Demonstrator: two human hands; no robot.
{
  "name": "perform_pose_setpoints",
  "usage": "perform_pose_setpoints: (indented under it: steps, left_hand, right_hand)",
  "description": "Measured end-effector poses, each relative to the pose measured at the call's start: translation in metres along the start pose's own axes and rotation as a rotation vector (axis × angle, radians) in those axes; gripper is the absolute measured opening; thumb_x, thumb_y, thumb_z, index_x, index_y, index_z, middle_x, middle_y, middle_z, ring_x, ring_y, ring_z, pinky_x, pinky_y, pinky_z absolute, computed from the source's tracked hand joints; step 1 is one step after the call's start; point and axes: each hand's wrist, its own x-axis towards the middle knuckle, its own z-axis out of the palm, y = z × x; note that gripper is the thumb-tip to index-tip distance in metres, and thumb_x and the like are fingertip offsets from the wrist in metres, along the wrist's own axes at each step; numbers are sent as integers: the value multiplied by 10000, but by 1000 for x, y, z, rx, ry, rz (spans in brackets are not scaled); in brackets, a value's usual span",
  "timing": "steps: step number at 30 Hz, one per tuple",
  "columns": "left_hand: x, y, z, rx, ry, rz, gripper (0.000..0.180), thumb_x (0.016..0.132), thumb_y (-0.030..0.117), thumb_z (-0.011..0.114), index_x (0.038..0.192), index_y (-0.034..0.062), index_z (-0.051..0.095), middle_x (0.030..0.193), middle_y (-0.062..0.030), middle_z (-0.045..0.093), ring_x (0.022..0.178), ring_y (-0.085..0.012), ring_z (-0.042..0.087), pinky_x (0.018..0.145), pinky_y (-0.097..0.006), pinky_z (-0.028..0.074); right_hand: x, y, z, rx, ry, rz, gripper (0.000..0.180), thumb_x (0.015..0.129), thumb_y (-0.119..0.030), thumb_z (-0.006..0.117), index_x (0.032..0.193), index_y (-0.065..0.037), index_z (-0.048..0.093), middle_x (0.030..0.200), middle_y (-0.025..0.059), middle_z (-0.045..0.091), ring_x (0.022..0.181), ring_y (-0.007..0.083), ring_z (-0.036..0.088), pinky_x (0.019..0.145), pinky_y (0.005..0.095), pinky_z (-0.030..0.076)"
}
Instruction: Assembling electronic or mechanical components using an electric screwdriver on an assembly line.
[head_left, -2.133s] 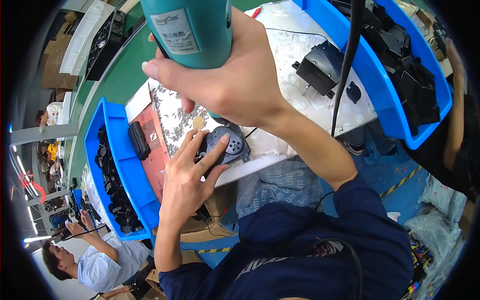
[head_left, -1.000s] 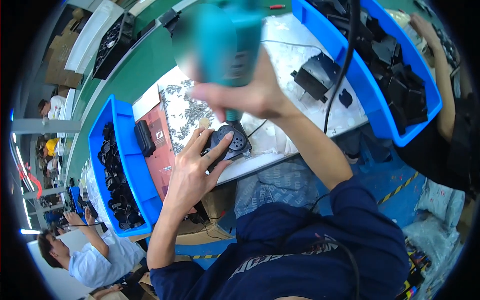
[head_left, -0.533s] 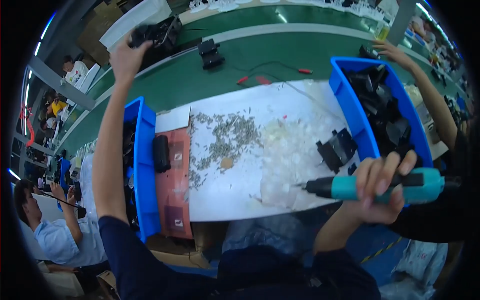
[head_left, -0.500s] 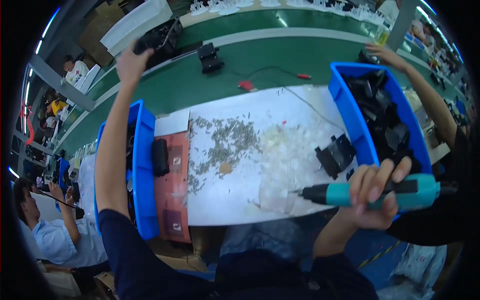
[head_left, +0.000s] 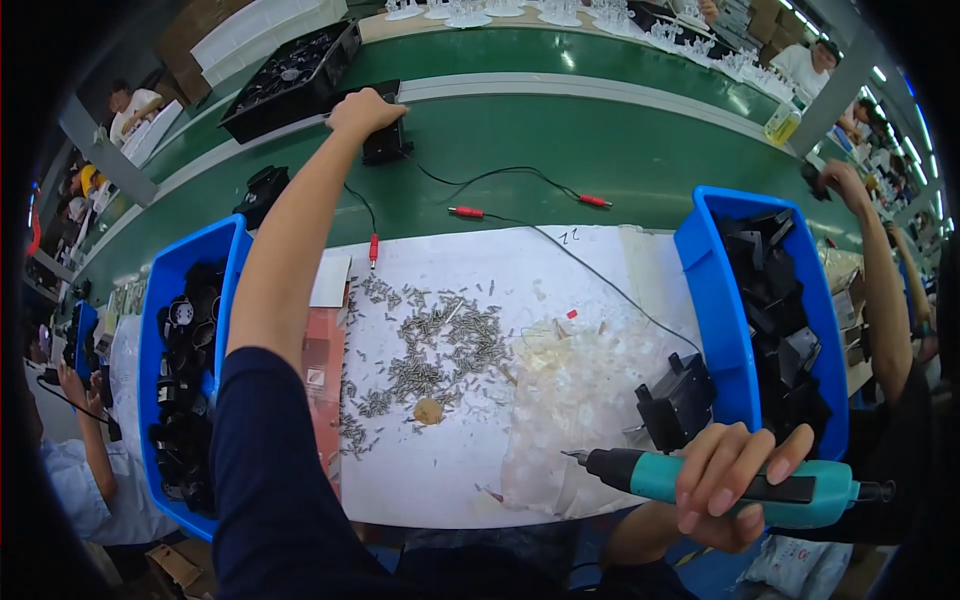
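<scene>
Fingers [head_left: 702, 468] of the right hand [head_left: 735, 480] curl closed around a screwdriver [head_left: 825, 492], its bit pointing left; the left hand [head_left: 362, 112] touches a black box [head_left: 384, 150], its fingers partly hidden, so how far they close I cannot tell. Green table [head_left: 520, 150] spreads around the left fingers; a white board [head_left: 450, 490] lies between both hands. One blue bin [head_left: 730, 350] stands beyond the right fingers, another blue bin [head_left: 228, 262] nearer and left of the left ones. Just left of those sits a black tray [head_left: 290, 115]. A second black box [head_left: 676, 402] lies just beyond the right fingers. Red plugs [head_left: 594, 201], a tan disc [head_left: 428, 410] and loose screws [head_left: 418, 375] lie left of them.
</scene>
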Motion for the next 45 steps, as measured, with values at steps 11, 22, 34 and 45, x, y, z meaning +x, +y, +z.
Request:
perform_pose_setpoints:
  steps: [11, 22, 34, 45]
  left_hand:
    - [-253, -33, -121, -377, 478, 826, 553, 694, 188, 725, 1171, -12, 532, 976, -183, 599, 877, -329, 604, 761, -395, 515]
    - [-462, -113, 15, -970, -46, 495, 856, 670, -26, 728, 1432, 119, 364, 1356, -174, 472, 1219, -283, 497, 1018, -373, 411]
    - [-382, -313, -99, -220, 108, 16, 284, 907, 242, 539, 966, 2, 680, 788, -149, 680, 726, -230, 653, 681, -325, 490]
    - [-349, -363, -14, -345, 31, 247, 245, 777, 154, 697, 907, -36, 612, 771, -124, 576, 719, -222, 574, 636, -367, 452]
  right_hand:
    - [-13, -22, 31, -71, -140, -187, 322, 770, -39, 628, 1014, -35, 419, 754, 87, 582, 447, 108, 563, 436, 210, 473]
    - [-64, -50, 62, 75, -181, -141, 314, 814, -50, 609, 1053, -54, 406, 771, 109, 609, 459, 150, 591, 437, 256, 514]
    - [-81, -40, 81, 32, -153, -60, 224, 851, -92, 516, 1043, -35, 416, 782, 75, 491, 448, 92, 461, 512, 228, 384]
    - [-89, -36, 87, -197, -46, 53, 321, 789, -26, 607, 1049, -60, 423, 728, 131, 590, 615, 196, 605, 526, 287, 497]
